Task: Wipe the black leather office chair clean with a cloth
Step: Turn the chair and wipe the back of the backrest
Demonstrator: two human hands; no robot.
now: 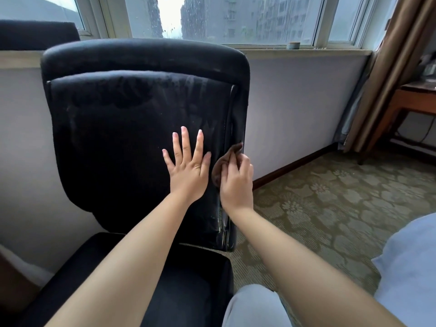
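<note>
The black leather office chair faces me, its tall backrest upright and the seat below at the frame's bottom. My left hand lies flat on the backrest's right half with its fingers spread. Just right of it, my right hand is shut on a brown cloth and presses it against the backrest's right side seam. Damp streaks show on the upper right of the backrest. Part of the cloth is hidden under my fingers.
A second dark chair stands behind at the far left. A window sill with a small round container runs along the back wall. Patterned carpet spreads to the right, toward a curtain and a wooden table.
</note>
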